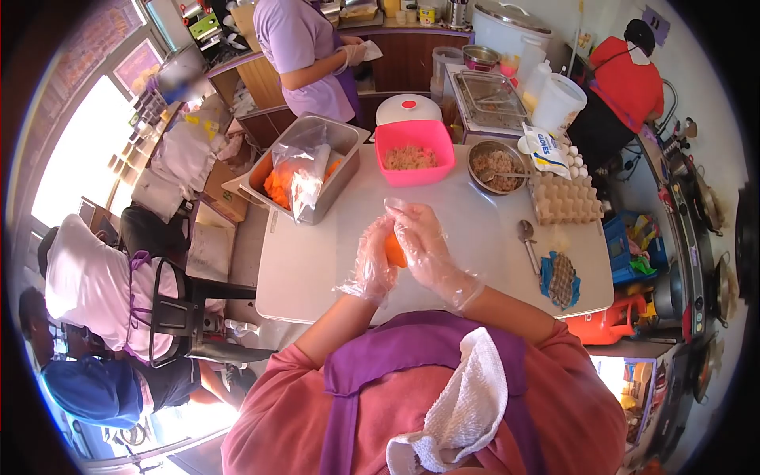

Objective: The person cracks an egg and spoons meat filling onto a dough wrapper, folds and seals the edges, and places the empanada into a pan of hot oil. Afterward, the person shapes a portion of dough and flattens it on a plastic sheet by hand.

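Observation:
My left hand (pixel 372 260) and my right hand (pixel 421 244), both in clear plastic gloves, come together above the near half of the table (pixel 317 269). Between them is an orange piece of food (pixel 394 252), mostly covered by my fingers, so its exact kind and shape are hidden. Both hands are closed around it, the right one pinching at the top. Ahead stands a pink square tub (pixel 432 176) of crumbly light-brown filling. Left of it, a deep steel pan (pixel 342 184) contains orange pieces and a clear plastic bag (pixel 304 158).
A steel bowl (pixel 480 187) of brown mixture with a spoon stands at the right back. Nearby are egg cartons (pixel 566 198) and a glove packet (pixel 546 150). A large spoon (pixel 526 235) and a checked cloth (pixel 560 279) lie right. Other people stand or sit around.

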Demonstrator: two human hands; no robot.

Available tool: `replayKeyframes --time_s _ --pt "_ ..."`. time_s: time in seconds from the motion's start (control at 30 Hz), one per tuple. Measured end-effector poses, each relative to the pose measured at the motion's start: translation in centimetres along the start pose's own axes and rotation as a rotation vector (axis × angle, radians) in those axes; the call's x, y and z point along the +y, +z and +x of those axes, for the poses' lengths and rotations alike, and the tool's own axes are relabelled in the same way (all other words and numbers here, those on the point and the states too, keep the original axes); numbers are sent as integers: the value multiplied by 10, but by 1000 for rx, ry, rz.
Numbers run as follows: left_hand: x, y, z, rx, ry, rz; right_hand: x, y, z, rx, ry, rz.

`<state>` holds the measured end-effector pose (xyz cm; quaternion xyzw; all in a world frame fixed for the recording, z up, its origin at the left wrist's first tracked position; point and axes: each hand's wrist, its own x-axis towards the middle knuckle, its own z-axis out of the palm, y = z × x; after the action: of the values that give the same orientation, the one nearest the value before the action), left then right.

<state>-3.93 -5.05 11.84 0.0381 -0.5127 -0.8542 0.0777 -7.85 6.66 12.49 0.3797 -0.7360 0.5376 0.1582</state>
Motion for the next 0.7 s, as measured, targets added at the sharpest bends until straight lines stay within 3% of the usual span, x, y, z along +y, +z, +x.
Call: replayKeyframes --time_s 0.07,0.13,0.2,0.27,0.37,0.47,0.53,0.57,0.6,0.67,0.7 --pt "-3 6 6 -108 -231 -545 -5 4 -1 48 6 -84" --pt "-5 6 3 -130 -270 -621 -16 2 1 97 9 -172" --pt "-1 5 -2 -383 -437 -767 -30 -2 3 118 -56 -244" --pt "-14 2 0 -367 -443 -653 -41 -7 2 167 -21 -258" --pt "-22 6 0 -277 -427 -440 -40 -13 -5 36 27 -341" --pt "-11 9 0 -252 -491 -508 -12 -9 -13 69 56 -153" --pt "27 33 -7 -105 -413 -674 12 -12 -9 140 -113 342" --pt "34 37 -5 33 -437 -797 7 -13 -1 192 -69 452" --pt "28 30 -1 30 -439 -796 6 -17 3 195 -70 450" --pt "-1 0 11 -153 -494 -786 3 -23 4 83 239 657" --pt "-12 -6 13 -227 -574 -942 -1 -22 8 70 288 764"
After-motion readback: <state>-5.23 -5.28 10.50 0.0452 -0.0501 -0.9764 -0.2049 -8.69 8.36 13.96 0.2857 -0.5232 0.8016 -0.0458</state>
